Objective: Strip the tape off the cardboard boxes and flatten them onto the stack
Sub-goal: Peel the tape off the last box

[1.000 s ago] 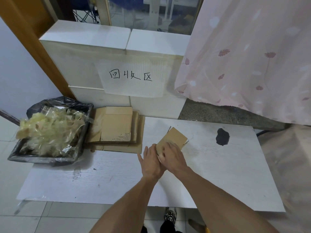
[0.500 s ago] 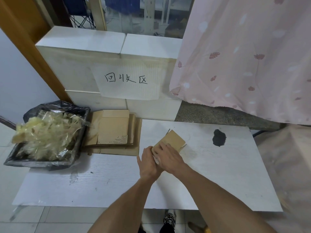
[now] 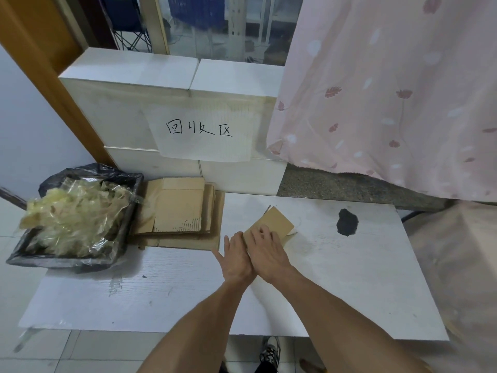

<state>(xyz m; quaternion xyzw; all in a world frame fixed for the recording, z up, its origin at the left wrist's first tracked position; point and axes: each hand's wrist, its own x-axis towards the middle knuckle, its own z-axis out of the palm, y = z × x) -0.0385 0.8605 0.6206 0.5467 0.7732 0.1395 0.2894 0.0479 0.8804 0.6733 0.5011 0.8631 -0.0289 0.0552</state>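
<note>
A small flattened cardboard box point(image 3: 274, 224) lies on the white table point(image 3: 349, 278) under the straight, pressing fingers point(image 3: 265, 232) of the right hand point(image 3: 267, 253); the left hand point(image 3: 236, 258) (fingers extended) lies beside it. The black-lined bin point(image 3: 21, 261) holds stripped tape point(image 3: 72, 219), next to the stack point(image 3: 183, 214). Both hands stay pressed as before.

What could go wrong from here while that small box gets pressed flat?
The small cardboard box is only partly flattened under the right hand and could spring back open. The left hand sits tight against its edge, so fingers may get pinched. The bin of stripped tape is heaped and could spill onto the stack of flattened cardboard.
</note>
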